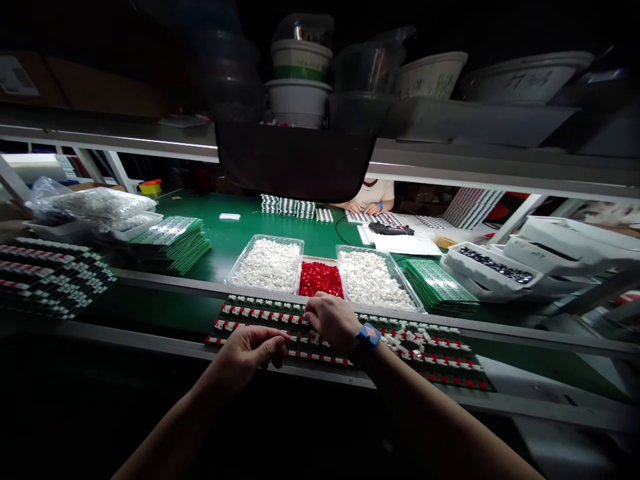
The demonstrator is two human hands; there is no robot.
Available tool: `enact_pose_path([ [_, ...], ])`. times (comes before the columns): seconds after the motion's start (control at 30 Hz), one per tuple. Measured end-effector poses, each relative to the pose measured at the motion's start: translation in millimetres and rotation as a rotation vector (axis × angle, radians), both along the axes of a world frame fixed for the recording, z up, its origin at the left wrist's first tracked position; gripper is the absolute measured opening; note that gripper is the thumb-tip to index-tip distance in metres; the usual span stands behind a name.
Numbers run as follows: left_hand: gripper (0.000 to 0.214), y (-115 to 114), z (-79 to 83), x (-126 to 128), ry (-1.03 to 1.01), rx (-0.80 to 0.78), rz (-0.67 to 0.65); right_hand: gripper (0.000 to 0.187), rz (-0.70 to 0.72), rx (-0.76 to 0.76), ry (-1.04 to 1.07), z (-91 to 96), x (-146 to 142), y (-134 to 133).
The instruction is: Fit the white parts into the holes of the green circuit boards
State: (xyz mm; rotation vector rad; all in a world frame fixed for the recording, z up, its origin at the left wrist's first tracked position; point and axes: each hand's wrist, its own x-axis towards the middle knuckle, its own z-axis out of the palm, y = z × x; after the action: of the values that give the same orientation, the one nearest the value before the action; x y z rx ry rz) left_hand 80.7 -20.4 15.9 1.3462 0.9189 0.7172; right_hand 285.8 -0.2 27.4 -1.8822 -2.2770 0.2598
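A row of green circuit boards (460,379) lies along the front ledge, set with lines of small red and white plastic parts. Low over its left half, my left hand (245,350) has thumb and fingers pinched together; whatever lies between the tips is too small to name. Farther along, my right hand (330,319) bends down over the middle of the boards, fingers curled together and their tips hidden. Loose white parts (407,339) are heaped on the boards right of that hand. Just behind are red parts (320,279) between two clear trays (242,257) (403,272) of white parts.
Stacked green boards (173,243) stand left, another stack (440,287) right. White bins (493,270) sit farther right. Filled boards (50,277) are piled at far left. A shelf (430,157) with tubs crosses overhead. Across the bench, another person's hands (373,208) rest near boards.
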Motion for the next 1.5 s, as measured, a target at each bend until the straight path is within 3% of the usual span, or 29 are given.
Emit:
enact_pose_path([
  [0.13,0.035,-12.2,-3.4,-8.0,0.031,-0.078,-0.023,0.019,0.007,-0.017,-0.080,2.2,-2.4,1.2],
  [0.47,0.029,-16.1,-25.2,-16.4,0.010,-0.070,-0.014,0.020,0.032,-0.017,-0.121,5.5,-4.1,5.4],
  [0.93,0.043,-19.3,-19.1,-16.1,0.067,-0.109,0.047,0.020,0.054,-0.020,-0.148,9.0,-7.1,4.1],
  [1.5,0.034,-21.7,-21.1,-17.0,0.033,-0.063,0.075,0.019,0.020,-0.015,-0.036,11.2,0.4,4.0],
])
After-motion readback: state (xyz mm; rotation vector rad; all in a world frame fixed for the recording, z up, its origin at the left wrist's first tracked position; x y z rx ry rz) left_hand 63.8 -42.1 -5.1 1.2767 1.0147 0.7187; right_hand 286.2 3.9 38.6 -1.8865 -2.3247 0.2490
